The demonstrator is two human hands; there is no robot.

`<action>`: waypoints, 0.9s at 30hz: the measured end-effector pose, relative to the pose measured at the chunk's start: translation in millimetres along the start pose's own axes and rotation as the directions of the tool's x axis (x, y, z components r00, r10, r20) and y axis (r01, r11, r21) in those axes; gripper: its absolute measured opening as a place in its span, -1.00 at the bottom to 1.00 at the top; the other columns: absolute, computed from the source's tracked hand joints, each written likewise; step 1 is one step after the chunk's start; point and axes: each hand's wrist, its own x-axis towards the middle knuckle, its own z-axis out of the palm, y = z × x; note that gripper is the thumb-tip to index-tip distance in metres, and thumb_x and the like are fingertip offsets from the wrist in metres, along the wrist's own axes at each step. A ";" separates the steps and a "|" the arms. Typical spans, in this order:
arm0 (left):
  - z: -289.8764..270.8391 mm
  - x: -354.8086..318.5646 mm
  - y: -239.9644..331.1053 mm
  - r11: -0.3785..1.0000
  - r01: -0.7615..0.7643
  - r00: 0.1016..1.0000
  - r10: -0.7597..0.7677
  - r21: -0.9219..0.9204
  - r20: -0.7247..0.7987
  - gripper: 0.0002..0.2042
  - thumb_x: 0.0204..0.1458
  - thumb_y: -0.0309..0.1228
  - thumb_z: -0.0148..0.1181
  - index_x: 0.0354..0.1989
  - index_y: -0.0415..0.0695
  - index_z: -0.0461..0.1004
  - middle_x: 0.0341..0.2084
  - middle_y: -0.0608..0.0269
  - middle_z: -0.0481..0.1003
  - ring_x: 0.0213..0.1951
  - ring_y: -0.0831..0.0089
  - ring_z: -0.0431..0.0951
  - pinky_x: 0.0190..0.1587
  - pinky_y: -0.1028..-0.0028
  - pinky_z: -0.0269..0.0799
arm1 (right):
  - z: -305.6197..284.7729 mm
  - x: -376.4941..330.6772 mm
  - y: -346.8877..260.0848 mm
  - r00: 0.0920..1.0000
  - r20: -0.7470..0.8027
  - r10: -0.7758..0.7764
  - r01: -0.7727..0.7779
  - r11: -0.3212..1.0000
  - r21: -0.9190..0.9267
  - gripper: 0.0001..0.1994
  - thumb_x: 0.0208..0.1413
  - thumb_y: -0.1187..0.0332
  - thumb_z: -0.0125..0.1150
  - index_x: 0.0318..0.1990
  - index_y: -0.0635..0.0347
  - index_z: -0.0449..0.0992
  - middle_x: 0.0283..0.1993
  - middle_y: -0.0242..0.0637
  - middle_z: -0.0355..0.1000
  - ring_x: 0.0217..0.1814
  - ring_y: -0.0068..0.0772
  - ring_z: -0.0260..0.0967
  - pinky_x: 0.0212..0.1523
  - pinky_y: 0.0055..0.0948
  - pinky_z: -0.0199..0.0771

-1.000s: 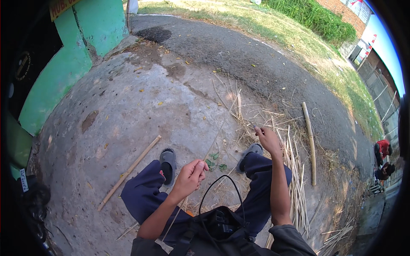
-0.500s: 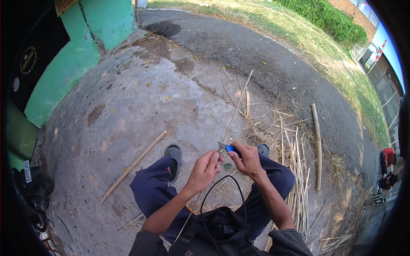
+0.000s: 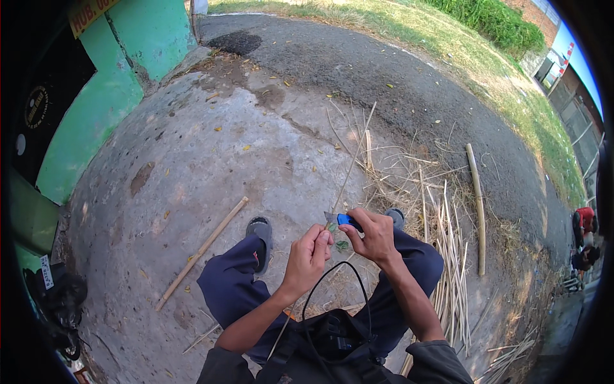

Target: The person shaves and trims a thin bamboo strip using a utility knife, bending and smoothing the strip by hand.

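Between my knees, my left hand pinches a long thin bamboo strip. One end of the strip points away over the ground, and the other runs back under my left forearm toward my lap. My right hand is closed around the blue handle of a knife. Its short grey blade lies against the strip, just beyond my left fingertips. Whether the blade has cut in is too small to tell.
Split bamboo strips lie in a pile by my right leg, with curly shavings beyond. A bamboo pole rests to the right, another stick to the left. A green wall stands at left. People are at far right.
The view has shifted slightly. Both hands keep nearly the same place and hold, with the blade still against the strip near my left fingertips.
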 end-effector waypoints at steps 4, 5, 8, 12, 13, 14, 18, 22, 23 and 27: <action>-0.4 -2.8 4.0 0.999 0.002 1.000 -0.001 0.042 -0.010 -0.74 0.50 -0.35 -0.02 -0.26 -0.22 0.43 -0.70 0.39 0.30 -0.60 0.69 0.24 -0.52 0.49 0.14 | -2.3 2.7 0.7 1.000 -0.030 -0.006 0.005 0.999 -0.051 -0.72 0.24 0.09 0.44 -0.18 0.11 0.59 -0.39 -0.27 0.57 -0.45 -0.12 0.56 -0.46 -0.26 0.46; -0.2 -3.5 6.6 0.999 -0.001 1.000 0.001 0.040 -0.010 -0.74 0.50 -0.35 -0.02 -0.26 -0.22 0.43 -0.70 0.39 0.30 -0.60 0.69 0.24 -0.52 0.49 0.14 | -3.8 3.7 0.6 0.999 -0.032 0.025 -0.027 0.998 -0.062 -0.71 0.24 0.09 0.44 -0.18 0.11 0.60 -0.39 -0.28 0.57 -0.45 -0.13 0.56 -0.46 -0.26 0.46; -0.4 -4.4 11.8 0.998 -0.003 1.000 0.005 0.063 -0.031 -0.76 0.49 -0.38 -0.01 -0.26 -0.22 0.44 -0.71 0.37 0.30 -0.61 0.67 0.24 -0.52 0.46 0.13 | -2.8 6.0 -2.6 0.999 -0.042 0.019 -0.021 0.999 -0.050 -0.72 0.25 0.10 0.43 -0.19 0.11 0.60 -0.39 -0.28 0.57 -0.46 -0.16 0.56 -0.46 -0.25 0.45; -1.3 -6.2 13.0 0.995 -0.012 0.999 0.016 0.097 -0.048 -0.76 0.48 -0.38 0.01 -0.27 -0.23 0.44 -0.72 0.34 0.30 -0.62 0.65 0.24 -0.53 0.44 0.15 | -3.9 8.3 -5.4 0.997 -0.077 0.026 -0.033 0.996 -0.086 -0.74 0.28 0.12 0.41 -0.19 0.13 0.59 -0.40 -0.26 0.57 -0.48 -0.15 0.56 -0.46 -0.25 0.44; -0.3 -6.9 13.1 0.995 -0.007 0.999 0.011 0.098 -0.043 -0.76 0.48 -0.38 0.01 -0.27 -0.23 0.44 -0.72 0.34 0.29 -0.63 0.65 0.25 -0.53 0.43 0.16 | -5.1 9.1 -2.0 0.997 -0.080 0.021 -0.029 0.995 -0.092 -0.74 0.28 0.12 0.41 -0.19 0.13 0.59 -0.40 -0.26 0.57 -0.48 -0.15 0.56 -0.46 -0.25 0.44; 0.8 -8.4 10.8 0.995 -0.015 0.999 0.019 0.094 -0.042 -0.76 0.48 -0.38 0.01 -0.27 -0.23 0.44 -0.72 0.34 0.29 -0.63 0.65 0.25 -0.53 0.43 0.16 | -5.4 9.7 2.8 0.991 -0.120 0.057 -0.069 0.993 -0.096 -0.74 0.29 0.12 0.40 -0.19 0.13 0.59 -0.41 -0.25 0.57 -0.48 -0.14 0.55 -0.46 -0.24 0.44; 4.3 -13.4 7.0 0.989 -0.034 0.999 0.031 0.144 0.022 -0.79 0.45 -0.41 0.02 -0.25 -0.24 0.44 -0.67 0.12 0.44 -0.63 0.35 0.52 -0.49 0.31 0.35 | -18.3 15.5 14.5 0.974 -0.187 0.127 -0.152 0.981 -0.122 -0.74 0.33 0.13 0.36 -0.21 0.14 0.57 -0.43 -0.20 0.54 -0.48 -0.11 0.53 -0.45 -0.24 0.41; 5.1 -15.0 9.8 0.988 -0.049 0.998 0.044 0.149 0.034 -0.81 0.44 -0.43 0.03 -0.24 -0.25 0.44 -0.66 0.09 0.45 -0.62 0.30 0.55 -0.48 0.28 0.36 | -22.4 14.1 21.0 0.967 -0.222 0.122 -0.155 0.979 -0.135 -0.73 0.34 0.13 0.34 -0.21 0.15 0.56 -0.45 -0.18 0.52 -0.50 -0.10 0.51 -0.44 -0.23 0.41; 4.7 -16.3 11.3 0.987 -0.059 0.998 0.054 0.148 0.035 -0.81 0.44 -0.43 0.03 -0.24 -0.25 0.44 -0.66 0.09 0.45 -0.62 0.30 0.55 -0.48 0.28 0.36 | -24.9 15.5 21.8 0.964 -0.234 0.128 -0.161 0.979 -0.127 -0.73 0.35 0.13 0.33 -0.21 0.15 0.56 -0.47 -0.17 0.52 -0.50 -0.10 0.51 -0.45 -0.22 0.40; 8.3 -30.3 12.5 0.987 -0.050 0.995 0.035 0.150 0.096 -0.81 0.45 -0.43 0.03 -0.25 -0.25 0.45 -0.66 0.14 0.44 -0.61 0.38 0.52 -0.48 0.33 0.35 | -42.9 18.9 41.0 0.940 -0.279 0.195 -0.240 0.961 -0.136 -0.72 0.37 0.11 0.30 -0.19 0.16 0.57 -0.50 -0.15 0.50 -0.50 -0.05 0.51 -0.43 -0.17 0.40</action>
